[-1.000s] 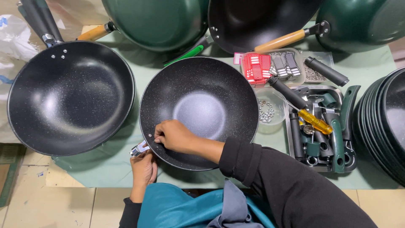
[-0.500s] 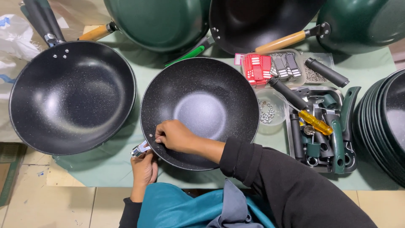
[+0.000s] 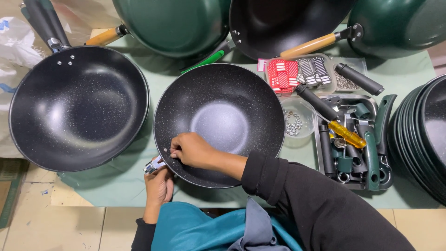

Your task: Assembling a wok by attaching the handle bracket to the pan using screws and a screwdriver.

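A black speckled wok (image 3: 223, 116) without a handle lies in the middle of the green table mat (image 3: 116, 186). My right hand (image 3: 191, 149) rests inside its near left rim, fingertips pinched on a small fastener at the rim. Just outside that rim, my left hand (image 3: 159, 185) holds a metal handle bracket (image 3: 153, 166) against the wok's wall.
A finished black wok (image 3: 76, 107) with a dark handle lies at the left. Green woks (image 3: 172, 23) with wooden handles stand at the back. A metal tray (image 3: 353, 144) holds handles and a yellow screwdriver (image 3: 346, 134). A clear cup of screws (image 3: 293, 122) and stacked woks (image 3: 425, 135) are at the right.
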